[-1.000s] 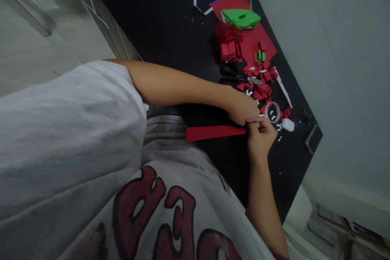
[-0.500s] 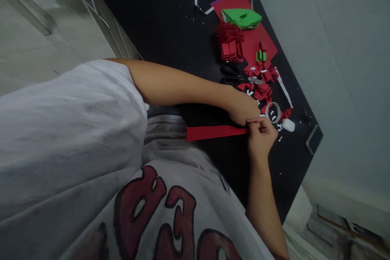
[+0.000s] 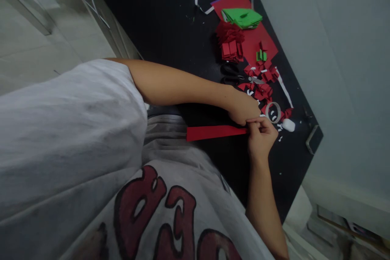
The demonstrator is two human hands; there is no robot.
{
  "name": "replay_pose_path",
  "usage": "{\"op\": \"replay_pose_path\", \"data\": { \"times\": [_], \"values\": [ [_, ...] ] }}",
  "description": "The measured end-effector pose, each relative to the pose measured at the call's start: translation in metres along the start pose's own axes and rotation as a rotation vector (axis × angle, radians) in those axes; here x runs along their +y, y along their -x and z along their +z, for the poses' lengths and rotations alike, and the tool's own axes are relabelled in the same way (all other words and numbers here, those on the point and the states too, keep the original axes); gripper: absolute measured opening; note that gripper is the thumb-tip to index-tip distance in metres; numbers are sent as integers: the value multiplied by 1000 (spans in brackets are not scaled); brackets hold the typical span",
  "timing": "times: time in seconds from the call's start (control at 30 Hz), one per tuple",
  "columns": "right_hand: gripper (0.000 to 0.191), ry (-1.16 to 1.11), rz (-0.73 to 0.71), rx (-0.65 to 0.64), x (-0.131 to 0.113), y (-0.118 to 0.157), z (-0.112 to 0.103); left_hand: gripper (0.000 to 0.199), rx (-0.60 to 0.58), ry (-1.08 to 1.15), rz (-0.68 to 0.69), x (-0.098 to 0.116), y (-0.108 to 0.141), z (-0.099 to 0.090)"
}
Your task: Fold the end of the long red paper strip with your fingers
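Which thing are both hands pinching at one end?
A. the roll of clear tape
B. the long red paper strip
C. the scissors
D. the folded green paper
B: the left hand and right hand meet at the right end of the red paper strip; the scissors, tape roll and green paper lie untouched.

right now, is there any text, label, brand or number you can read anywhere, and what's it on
Grey t-shirt with large dark red outlined letters: cropped and skewed; no whole word can be read.
Red paper strip, clear tape ring, black-handled scissors: no text visible.
No other lettering shows.
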State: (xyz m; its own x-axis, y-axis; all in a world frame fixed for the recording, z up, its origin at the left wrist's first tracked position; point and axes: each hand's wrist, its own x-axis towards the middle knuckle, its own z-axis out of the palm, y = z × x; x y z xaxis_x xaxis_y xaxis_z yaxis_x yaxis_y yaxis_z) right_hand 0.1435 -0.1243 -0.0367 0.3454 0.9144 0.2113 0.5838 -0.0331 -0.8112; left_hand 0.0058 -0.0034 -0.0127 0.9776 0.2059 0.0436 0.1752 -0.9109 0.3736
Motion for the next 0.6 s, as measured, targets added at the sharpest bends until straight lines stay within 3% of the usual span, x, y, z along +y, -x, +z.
{"op": "replay_pose_path", "data": {
  "times": [0.6],
  "values": [
    [12, 14, 8, 5, 0, 0, 1, 28, -17, -26, 5, -1, -1, 1]
  ]
}}
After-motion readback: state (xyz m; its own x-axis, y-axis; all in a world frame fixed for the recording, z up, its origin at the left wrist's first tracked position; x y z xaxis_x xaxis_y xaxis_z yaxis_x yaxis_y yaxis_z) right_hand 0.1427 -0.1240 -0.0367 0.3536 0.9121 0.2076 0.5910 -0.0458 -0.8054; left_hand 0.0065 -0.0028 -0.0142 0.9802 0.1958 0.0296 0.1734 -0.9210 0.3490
